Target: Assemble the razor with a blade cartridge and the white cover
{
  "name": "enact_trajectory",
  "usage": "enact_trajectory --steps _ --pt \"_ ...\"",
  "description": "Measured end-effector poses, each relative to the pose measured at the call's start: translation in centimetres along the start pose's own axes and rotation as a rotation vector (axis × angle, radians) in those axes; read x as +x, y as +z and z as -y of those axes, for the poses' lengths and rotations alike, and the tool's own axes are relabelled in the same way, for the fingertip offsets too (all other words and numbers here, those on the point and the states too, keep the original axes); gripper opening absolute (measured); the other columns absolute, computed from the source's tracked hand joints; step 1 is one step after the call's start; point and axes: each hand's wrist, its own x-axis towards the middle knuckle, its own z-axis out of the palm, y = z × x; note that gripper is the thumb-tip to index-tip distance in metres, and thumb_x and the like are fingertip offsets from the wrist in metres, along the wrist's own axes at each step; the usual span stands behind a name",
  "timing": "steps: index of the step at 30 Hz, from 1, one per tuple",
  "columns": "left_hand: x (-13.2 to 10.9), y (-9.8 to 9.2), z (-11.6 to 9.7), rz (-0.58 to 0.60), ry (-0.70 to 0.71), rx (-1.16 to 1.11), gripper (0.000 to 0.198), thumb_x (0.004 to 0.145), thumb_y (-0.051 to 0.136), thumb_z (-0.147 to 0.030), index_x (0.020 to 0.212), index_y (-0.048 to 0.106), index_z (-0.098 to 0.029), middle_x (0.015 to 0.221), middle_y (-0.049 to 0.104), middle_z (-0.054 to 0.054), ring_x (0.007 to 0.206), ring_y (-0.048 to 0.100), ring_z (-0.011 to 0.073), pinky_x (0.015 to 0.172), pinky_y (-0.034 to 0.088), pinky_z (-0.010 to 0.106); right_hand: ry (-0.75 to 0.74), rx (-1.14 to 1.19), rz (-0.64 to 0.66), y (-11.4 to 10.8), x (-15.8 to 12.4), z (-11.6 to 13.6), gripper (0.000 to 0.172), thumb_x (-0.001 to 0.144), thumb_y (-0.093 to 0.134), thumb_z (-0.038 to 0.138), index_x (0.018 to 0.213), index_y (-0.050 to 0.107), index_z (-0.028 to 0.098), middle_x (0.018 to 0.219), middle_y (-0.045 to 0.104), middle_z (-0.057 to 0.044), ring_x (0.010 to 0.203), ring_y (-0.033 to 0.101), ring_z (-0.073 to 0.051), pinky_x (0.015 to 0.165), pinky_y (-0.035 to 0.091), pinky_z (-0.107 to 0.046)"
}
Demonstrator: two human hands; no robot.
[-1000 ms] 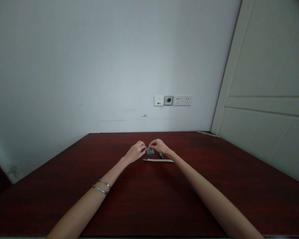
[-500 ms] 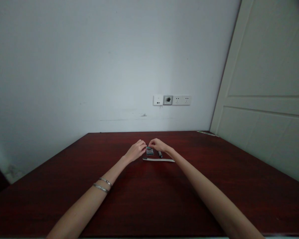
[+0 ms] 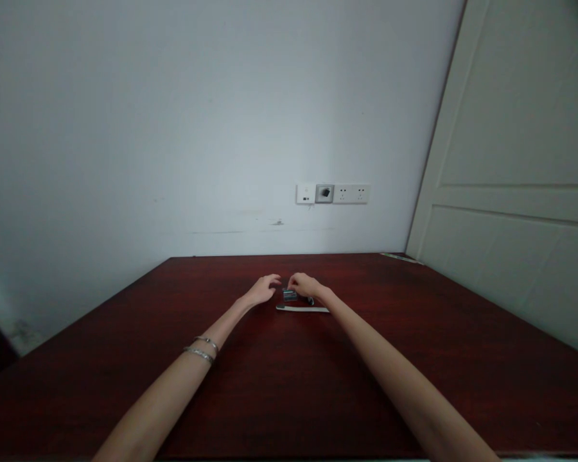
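A small, flat, clear-looking box [image 3: 289, 296] with dark and pale bands lies on the dark red table. My right hand [image 3: 304, 283] is over its far edge, fingers pinched together and pointing down; what they hold is too small to make out. Just left of the box, my left hand [image 3: 264, 289] has its fingers apart and holds nothing. A short dark object [image 3: 311, 300], partly covered by my right hand, is to the right of the box. Nearer to me lies a long thin white strip [image 3: 302, 309] with a dark left end; my right forearm covers its other end.
The dark red table [image 3: 289, 385] meets a pale wall with a row of sockets [image 3: 332, 194]. A pale panelled door [image 3: 515, 192] stands along the right side. Near the far right corner lies a thin flat strip [image 3: 401, 258].
My left hand has let go of a thin greenish piece and drawn back slightly left, its fingers spreading. My right hand has come down toward the box.
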Motion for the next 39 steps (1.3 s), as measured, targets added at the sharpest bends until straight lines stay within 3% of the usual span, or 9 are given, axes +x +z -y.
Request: enact_trajectory --steps 12,22,31,39 --pt "-0.2 0.7 -0.6 0.053 -0.007 0.0 0.052 0.068 0.039 0.002 0.119 0.051 -0.007 0.11 0.063 0.014 0.104 0.058 0.0175 0.093 0.042 0.03 0.01 -0.067 0.022 -0.2 -0.4 0.2 0.017 0.078 0.055 0.027 0.086 0.067 0.02 0.093 0.067 -0.006 0.082 0.06 -0.017 0.064 0.041 -0.021" --pt "-0.1 1.1 -0.7 0.02 -0.009 -0.007 0.052 0.068 0.038 0.002 0.116 0.054 -0.009 0.107 0.065 0.012 0.101 0.06 0.0169 0.091 0.043 0.029 0.009 -0.096 0.026 -0.2 -0.8 0.4 0.017 0.078 0.054 0.024 0.086 0.068 0.021 0.091 0.068 -0.006 0.081 0.061 -0.017 0.062 0.041 -0.021" --pt "-0.4 0.7 -2.1 -0.008 -0.001 0.063 0.045 0.072 0.038 -0.001 0.111 0.058 -0.01 0.105 0.066 0.011 0.099 0.061 0.0172 0.09 0.044 0.028 -0.014 -0.141 -0.013 -0.5 -1.2 1.0 0.017 0.076 0.055 0.02 0.083 0.071 0.021 0.09 0.068 -0.008 0.084 0.062 -0.019 0.067 0.043 -0.023" --pt "-0.2 0.9 -1.4 -0.022 -0.011 0.052 0.046 0.071 0.038 -0.001 0.112 0.058 -0.009 0.104 0.066 0.011 0.098 0.061 0.0173 0.09 0.044 0.027 -0.024 -0.1 -0.046 -0.3 -1.3 0.8 0.016 0.077 0.056 0.024 0.084 0.071 0.022 0.089 0.069 -0.005 0.084 0.062 -0.018 0.067 0.042 -0.022"
